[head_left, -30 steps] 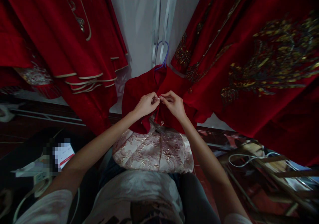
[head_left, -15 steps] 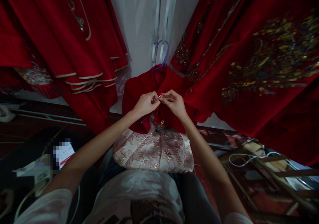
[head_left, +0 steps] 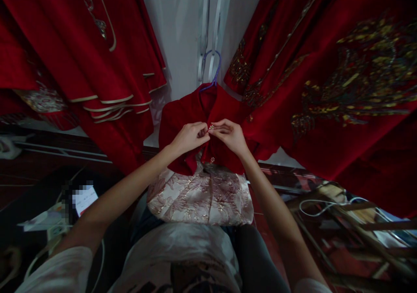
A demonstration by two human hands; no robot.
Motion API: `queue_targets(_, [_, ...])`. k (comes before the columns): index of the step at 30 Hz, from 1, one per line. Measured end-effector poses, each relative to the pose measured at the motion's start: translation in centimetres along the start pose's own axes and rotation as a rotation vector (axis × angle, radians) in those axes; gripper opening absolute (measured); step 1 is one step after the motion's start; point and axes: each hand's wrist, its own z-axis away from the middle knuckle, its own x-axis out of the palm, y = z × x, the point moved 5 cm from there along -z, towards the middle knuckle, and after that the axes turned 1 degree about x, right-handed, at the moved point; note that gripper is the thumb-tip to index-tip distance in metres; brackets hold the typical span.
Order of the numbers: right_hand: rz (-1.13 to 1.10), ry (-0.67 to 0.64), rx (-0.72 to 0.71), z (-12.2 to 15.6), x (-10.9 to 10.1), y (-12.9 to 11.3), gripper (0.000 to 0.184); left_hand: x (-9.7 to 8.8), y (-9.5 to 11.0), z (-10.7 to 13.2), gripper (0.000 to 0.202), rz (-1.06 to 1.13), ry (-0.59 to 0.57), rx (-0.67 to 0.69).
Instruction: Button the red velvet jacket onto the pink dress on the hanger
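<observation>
A short red jacket [head_left: 182, 106] hangs in front of me on a purple hanger [head_left: 217, 67]. Both hands meet at its front opening. With bent, pinched fingers, my left hand [head_left: 191, 136] grips the left front edge of the jacket. My right hand [head_left: 230, 135] pinches a small sparkling button [head_left: 211, 127] on the other edge. A second jewelled button [head_left: 213, 159] shows lower down, near the hem. Beneath the jacket, a pale pink and gold brocade garment [head_left: 198, 197] hangs down to my lap. My fingers hide part of the fastening.
Red garments with pale piping [head_left: 114, 67] hang at the left, and a red gown with gold beadwork [head_left: 368, 80] hangs at the right. A lit phone [head_left: 84, 199] and cables lie at lower left. A wooden rack [head_left: 355, 223] stands at lower right.
Both hands stay at the jacket front, with only slight finger shifts. The button shows a little more clearly between them now. The view has moved very slightly.
</observation>
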Motion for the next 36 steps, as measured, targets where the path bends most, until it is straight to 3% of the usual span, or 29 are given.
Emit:
queue_targets(5, [0.053, 0.023, 0.02, -0.5, 0.9, 1.2, 0.024, 0.2, -1.1, -0.6, 0.011, -0.177, -0.154, 0.139])
queue_targets(8, [0.122, 0.104, -0.044, -1.0, 1.5, 1.9, 0.026, 1.0, -1.6, -1.0, 0.01, -0.229, -0.141, 0.155])
queue_targets(12, [0.118, 0.201, -0.098, -0.7, 2.1, 3.0, 0.041, 2.3, -2.6, -0.9, 0.012, 0.042, 0.062, -0.057])
queue_targets(16, [0.103, 0.084, -0.04, 1.4, 2.7, 4.3, 0.078, 4.5, -4.3, 0.3, 0.019, 0.525, 0.249, -0.357])
queue_targets(18, [0.195, 0.052, -0.064, 2.5, 2.7, 4.7, 0.086, 5.9, -5.0, 1.1, 0.024, 0.783, 0.297, -0.509])
queue_targets(20, [0.275, 0.066, -0.062, 3.0, 2.4, 5.2, 0.076, 7.0, -5.4, 1.6, 0.027, 0.943, 0.341, -0.619])
queue_targets(22, [0.284, 0.102, 0.026, 3.1, 1.8, 6.1, 0.064, 7.7, -5.6, 1.8, 0.029, 0.979, 0.367, -0.679])
queue_targets(27, [0.105, 0.081, 0.3, 2.7, 0.9, 7.9, 0.042, 7.4, -6.2, 1.1, 0.033, 0.809, 0.292, -0.724])
queue_targets(31, [0.078, -0.043, 0.298, 2.9, 2.0, 6.8, 0.028, 7.1, -5.7, 1.1, 0.038, 0.733, 0.219, -0.673])
queue_targets(36, [-0.041, 0.001, 0.26, 3.4, 4.4, 3.9, 0.021, 10.5, -4.1, 4.3, 0.039, 0.871, 0.041, -0.586])
